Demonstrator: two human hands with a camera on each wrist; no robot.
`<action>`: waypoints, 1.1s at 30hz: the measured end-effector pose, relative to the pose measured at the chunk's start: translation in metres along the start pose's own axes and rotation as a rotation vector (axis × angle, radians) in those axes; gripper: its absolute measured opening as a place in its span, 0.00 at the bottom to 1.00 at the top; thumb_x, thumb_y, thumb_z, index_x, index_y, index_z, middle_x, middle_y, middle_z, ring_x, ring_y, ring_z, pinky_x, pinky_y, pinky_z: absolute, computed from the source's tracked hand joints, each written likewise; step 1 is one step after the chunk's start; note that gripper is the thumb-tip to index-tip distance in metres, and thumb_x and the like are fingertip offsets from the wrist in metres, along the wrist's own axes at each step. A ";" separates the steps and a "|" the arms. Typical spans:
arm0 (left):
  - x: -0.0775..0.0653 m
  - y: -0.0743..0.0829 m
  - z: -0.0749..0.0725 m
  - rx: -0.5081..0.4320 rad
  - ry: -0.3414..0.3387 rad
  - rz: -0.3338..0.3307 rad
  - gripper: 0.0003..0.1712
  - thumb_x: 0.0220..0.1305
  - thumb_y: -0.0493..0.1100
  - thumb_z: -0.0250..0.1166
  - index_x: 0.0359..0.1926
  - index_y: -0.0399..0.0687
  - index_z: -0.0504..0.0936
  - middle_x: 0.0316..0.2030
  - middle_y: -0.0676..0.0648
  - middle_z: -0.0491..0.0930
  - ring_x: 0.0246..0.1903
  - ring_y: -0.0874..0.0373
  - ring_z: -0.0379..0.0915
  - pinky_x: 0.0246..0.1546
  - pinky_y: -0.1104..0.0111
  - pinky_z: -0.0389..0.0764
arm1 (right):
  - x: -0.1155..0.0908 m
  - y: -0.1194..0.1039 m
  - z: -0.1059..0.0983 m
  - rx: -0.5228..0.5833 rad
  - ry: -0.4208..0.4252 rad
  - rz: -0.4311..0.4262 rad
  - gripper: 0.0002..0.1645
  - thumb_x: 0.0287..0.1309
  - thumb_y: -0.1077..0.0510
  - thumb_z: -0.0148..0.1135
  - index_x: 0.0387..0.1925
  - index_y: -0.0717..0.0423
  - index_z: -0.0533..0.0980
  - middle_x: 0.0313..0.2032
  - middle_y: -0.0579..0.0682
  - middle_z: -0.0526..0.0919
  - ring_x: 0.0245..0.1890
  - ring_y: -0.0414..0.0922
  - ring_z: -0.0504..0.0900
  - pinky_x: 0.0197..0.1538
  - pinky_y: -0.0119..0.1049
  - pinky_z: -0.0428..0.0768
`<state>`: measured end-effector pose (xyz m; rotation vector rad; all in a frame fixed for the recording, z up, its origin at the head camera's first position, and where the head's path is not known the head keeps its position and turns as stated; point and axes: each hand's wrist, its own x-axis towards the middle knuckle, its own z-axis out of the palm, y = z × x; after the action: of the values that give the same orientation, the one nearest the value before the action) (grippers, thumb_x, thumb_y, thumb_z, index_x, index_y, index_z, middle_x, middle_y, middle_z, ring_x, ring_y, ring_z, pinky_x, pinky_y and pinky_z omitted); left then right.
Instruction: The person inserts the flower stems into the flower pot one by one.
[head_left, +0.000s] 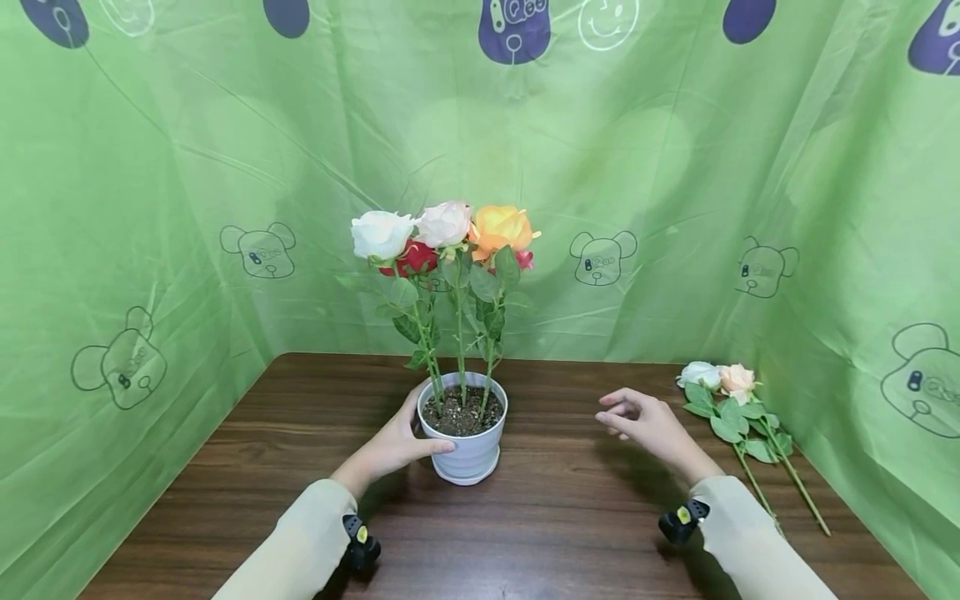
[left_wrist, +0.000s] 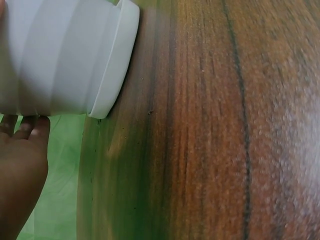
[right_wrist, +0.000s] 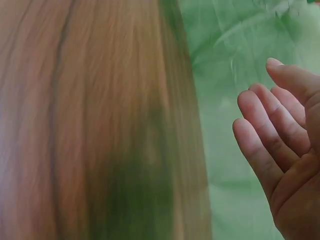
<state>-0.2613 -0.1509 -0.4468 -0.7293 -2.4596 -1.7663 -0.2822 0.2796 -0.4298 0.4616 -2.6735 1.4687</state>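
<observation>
A white flower pot point(head_left: 468, 458) filled with dark soil point(head_left: 463, 414) stands on a saucer at the middle of the table. Upright in the soil are several roses: a white rose point(head_left: 382, 235), a pale pink rose point(head_left: 444, 223), a yellow-orange rose point(head_left: 500, 229) and a red rose point(head_left: 416, 258), with a pinkish-red bloom partly hidden behind. My left hand point(head_left: 397, 442) holds the pot's left side, thumb across the front and fingers around behind; the left wrist view shows fingertips against its wall. To the pot's right, my right hand point(head_left: 641, 421) hovers with loosely bent fingers, holding nothing.
On the table's right side lie two cut roses, one white rose point(head_left: 701, 374) and one peach rose point(head_left: 738, 382), their stems toward the front right. Green printed cloth point(head_left: 480, 125) hangs behind and along both sides of the brown wooden table point(head_left: 540, 533).
</observation>
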 end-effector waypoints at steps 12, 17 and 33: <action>-0.001 0.000 0.000 0.002 0.001 -0.009 0.64 0.50 0.43 0.80 0.79 0.52 0.47 0.75 0.42 0.55 0.73 0.45 0.48 0.71 0.46 0.46 | -0.033 0.042 -0.052 -0.063 0.046 0.140 0.29 0.66 0.51 0.66 0.57 0.71 0.74 0.42 0.65 0.85 0.37 0.55 0.86 0.34 0.40 0.85; -0.001 0.002 0.000 0.001 0.000 -0.008 0.64 0.50 0.43 0.80 0.79 0.51 0.47 0.75 0.42 0.55 0.73 0.46 0.48 0.71 0.46 0.47 | -0.046 0.057 -0.073 -0.104 0.061 0.177 0.30 0.68 0.51 0.63 0.58 0.74 0.72 0.43 0.66 0.85 0.36 0.53 0.86 0.33 0.40 0.85; -0.002 0.003 0.000 -0.007 0.000 -0.016 0.65 0.50 0.43 0.80 0.79 0.51 0.46 0.75 0.42 0.54 0.73 0.46 0.48 0.71 0.46 0.47 | -0.083 0.090 -0.134 -0.145 0.072 0.360 0.36 0.71 0.48 0.60 0.59 0.79 0.69 0.43 0.64 0.85 0.34 0.45 0.85 0.36 0.39 0.85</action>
<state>-0.2587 -0.1511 -0.4445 -0.7125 -2.4673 -1.7816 -0.2417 0.4554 -0.4460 -0.0860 -2.8861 1.3151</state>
